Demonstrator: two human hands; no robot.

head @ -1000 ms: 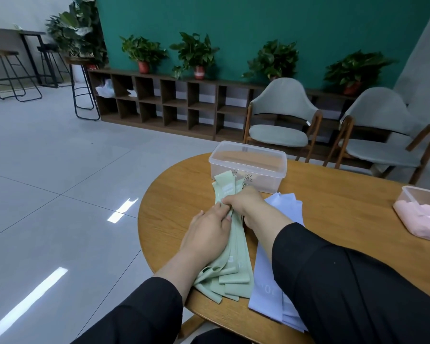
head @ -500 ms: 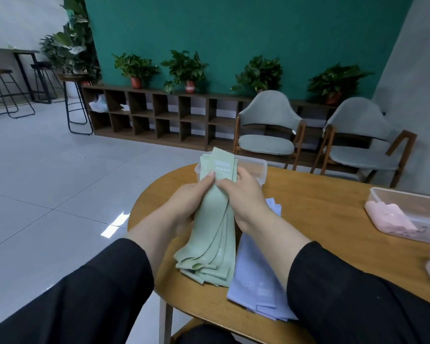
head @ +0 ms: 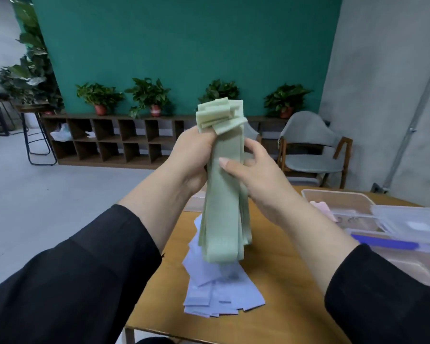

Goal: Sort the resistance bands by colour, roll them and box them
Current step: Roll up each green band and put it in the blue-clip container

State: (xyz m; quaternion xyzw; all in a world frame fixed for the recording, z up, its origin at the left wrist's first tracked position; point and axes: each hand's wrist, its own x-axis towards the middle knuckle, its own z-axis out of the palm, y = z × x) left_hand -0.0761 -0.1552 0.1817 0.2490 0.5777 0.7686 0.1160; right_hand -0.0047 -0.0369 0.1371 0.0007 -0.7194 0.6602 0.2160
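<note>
A bundle of several pale green resistance bands hangs upright in the air above the round wooden table. My left hand grips the bundle near its top, fingers curled round it. My right hand holds it from the right, thumb pressed across the front. The bands' upper ends fan out above my fingers. A pile of lilac bands lies flat on the table below. Pink bands lie in a clear plastic box at the right. Another clear box is mostly hidden behind my left wrist.
More clear plastic boxes and a lid crowd the table's right side, one holding something dark blue. Beyond the table stand a grey chair, a low wooden shelf with potted plants, and a bar stool at the left.
Both hands have lifted the green bundle off the table and stood it upright in the air. The head view has tilted up and shifted right.
</note>
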